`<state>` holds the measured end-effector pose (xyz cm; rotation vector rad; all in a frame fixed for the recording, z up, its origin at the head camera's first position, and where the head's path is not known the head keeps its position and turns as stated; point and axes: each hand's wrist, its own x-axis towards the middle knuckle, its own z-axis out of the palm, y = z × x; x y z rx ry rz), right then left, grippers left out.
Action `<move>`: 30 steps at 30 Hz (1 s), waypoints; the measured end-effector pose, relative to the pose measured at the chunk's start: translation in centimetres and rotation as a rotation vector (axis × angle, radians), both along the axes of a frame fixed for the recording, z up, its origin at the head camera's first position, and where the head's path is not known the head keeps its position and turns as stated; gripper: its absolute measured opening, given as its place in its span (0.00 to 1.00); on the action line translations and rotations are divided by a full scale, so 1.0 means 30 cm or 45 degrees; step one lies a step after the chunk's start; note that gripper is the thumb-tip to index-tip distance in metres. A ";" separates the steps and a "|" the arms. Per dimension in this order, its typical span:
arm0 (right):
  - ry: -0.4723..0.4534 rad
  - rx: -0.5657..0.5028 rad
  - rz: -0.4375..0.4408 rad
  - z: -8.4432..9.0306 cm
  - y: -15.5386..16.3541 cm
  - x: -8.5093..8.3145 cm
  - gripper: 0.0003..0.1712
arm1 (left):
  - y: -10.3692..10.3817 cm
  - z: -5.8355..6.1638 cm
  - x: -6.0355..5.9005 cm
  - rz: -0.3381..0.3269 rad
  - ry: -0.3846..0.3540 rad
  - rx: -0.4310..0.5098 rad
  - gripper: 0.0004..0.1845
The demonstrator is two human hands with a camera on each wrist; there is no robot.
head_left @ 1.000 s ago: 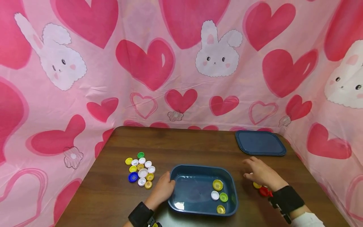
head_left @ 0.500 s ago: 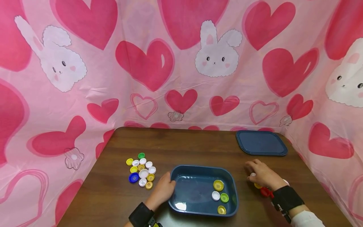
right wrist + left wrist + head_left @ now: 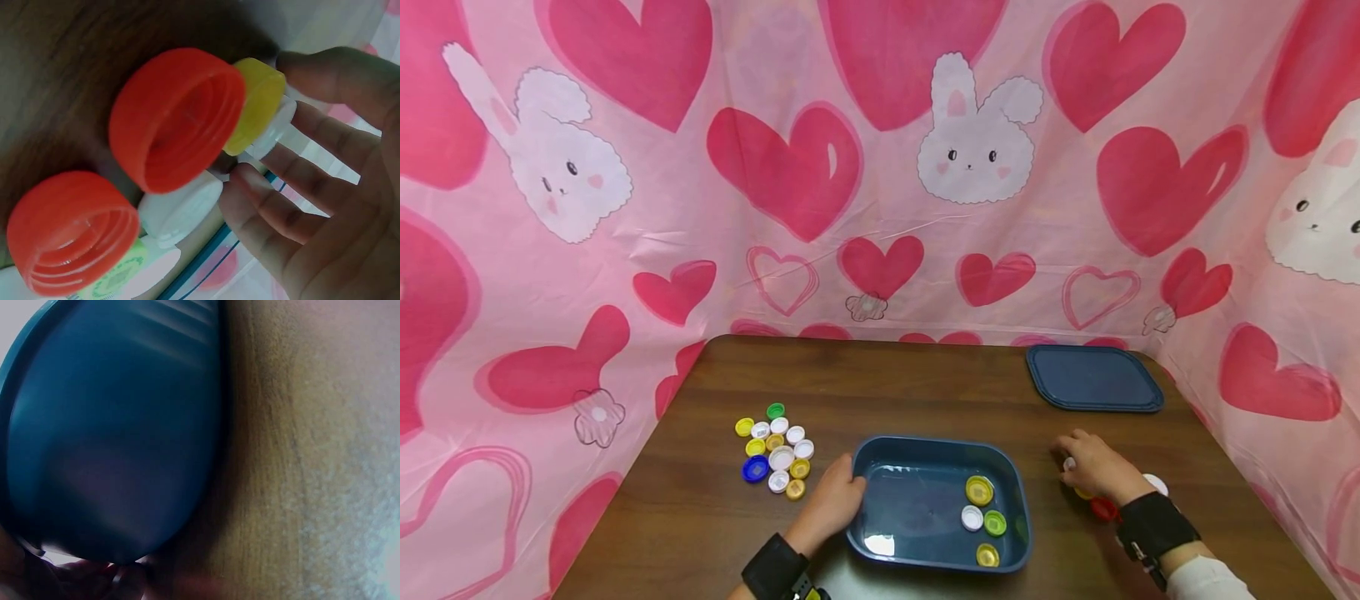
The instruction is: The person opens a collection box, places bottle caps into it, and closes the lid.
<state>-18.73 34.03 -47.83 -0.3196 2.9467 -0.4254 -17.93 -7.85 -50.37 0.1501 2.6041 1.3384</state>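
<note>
My left hand (image 3: 835, 500) grips the left rim of a blue plastic box (image 3: 910, 440), thumb over the inner edge. In the left wrist view, the box wall (image 3: 119, 412) fills the left half, with blurred fingers below it. Inside the box lie a few bottle caps, among them a light green bottle cap (image 3: 995, 523). My right hand (image 3: 1097, 467) is over the caps on the right, thumb and fingertips at a white bottle cap (image 3: 275, 128). Beside it, in the right wrist view, are a yellow cap (image 3: 259, 103) and a red cap (image 3: 144, 125).
Several bottle caps lie left of the box, including a blue cap (image 3: 756, 468) and a green cap (image 3: 776, 411). A flat blue lid (image 3: 1093, 379) lies at the table's back right. Pink heart-and-rabbit cloth (image 3: 880, 208) hangs behind the wooden table (image 3: 865, 383).
My right hand has come down slightly toward the caps, and its fingers have closed in around the white bottle cap. My left hand and the box have stayed put.
</note>
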 end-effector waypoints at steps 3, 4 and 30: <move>-0.001 -0.023 0.001 -0.008 0.000 -0.002 0.15 | -0.002 -0.001 -0.003 -0.002 0.001 0.000 0.20; 0.008 -0.029 0.007 -0.013 0.000 -0.002 0.14 | -0.002 -0.003 -0.003 -0.005 0.001 0.000 0.20; 0.315 -0.091 0.516 0.219 -0.380 0.089 0.12 | 0.000 -0.006 0.001 -0.015 0.036 -0.003 0.20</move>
